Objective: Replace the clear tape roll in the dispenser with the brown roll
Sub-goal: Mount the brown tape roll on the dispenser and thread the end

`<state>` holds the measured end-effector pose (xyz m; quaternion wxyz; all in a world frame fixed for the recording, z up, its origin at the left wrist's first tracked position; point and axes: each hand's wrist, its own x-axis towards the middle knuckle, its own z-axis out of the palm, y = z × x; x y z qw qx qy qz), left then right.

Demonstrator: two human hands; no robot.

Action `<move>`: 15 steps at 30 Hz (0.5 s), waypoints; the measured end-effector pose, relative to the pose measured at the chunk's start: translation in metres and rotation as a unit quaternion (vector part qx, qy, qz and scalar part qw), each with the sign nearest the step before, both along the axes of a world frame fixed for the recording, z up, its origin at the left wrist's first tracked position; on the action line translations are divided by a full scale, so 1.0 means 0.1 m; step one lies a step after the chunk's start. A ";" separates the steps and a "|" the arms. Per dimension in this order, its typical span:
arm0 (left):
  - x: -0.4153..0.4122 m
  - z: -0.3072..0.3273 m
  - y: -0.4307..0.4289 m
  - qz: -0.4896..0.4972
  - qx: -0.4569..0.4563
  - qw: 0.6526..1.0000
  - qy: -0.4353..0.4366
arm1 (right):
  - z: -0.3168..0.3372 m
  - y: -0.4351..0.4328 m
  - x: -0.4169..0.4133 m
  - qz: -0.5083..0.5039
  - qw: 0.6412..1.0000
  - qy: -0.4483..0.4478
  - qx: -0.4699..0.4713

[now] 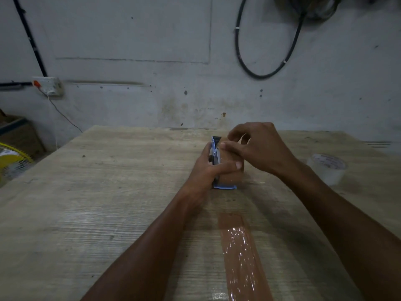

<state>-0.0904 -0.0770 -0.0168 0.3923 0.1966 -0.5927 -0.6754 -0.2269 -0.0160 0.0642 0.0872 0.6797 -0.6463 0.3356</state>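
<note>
Your left hand (206, 170) grips the dispenser (215, 149) from its left side. The fingers wrap around the blue frame and the thumb reaches right across the face of the brown roll (231, 178). The brown roll sits in the dispenser, on edge, and both stand on the table (108, 203) a little right of centre, toward the far side. The dispenser's blue base shows just below the roll, at the near end.

Your right hand (260, 146) comes in from the right and arches over the top of the brown roll. Its fingers are curled, the thumb tip presses on the roll's upper left face, and the forefinger bends down onto the far top. You cannot tell from here whether a loose tape end is caught between them.

The clear tape roll (328, 169) lies flat on the table, well apart to the right of the dispenser and beyond your right forearm.

A long strip of brown tape (240, 253) is stuck to the table on the near side. It runs from below the dispenser toward you, glossy and wrinkled.

On the far wall (152, 40), a socket (48, 84) sits at the left and a black cable loop (260, 74) hangs at the right. A yellow fan (10, 159) stands off the table's left edge.
</note>
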 end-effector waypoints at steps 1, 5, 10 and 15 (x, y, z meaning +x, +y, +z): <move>0.00 0.01 0.00 0.000 0.000 1.000 0.001 | 0.00 0.00 0.01 -0.001 1.000 -0.003 -0.007; 0.00 0.03 0.01 -0.009 -0.001 1.000 0.009 | -0.01 0.00 0.02 -0.004 1.000 0.003 -0.021; -0.01 0.04 0.03 0.000 0.045 0.999 0.027 | -0.03 0.00 0.01 -0.006 0.998 0.038 -0.041; -0.03 0.05 0.01 0.030 0.061 0.998 0.012 | -0.05 -0.02 0.04 0.015 0.993 0.107 -0.048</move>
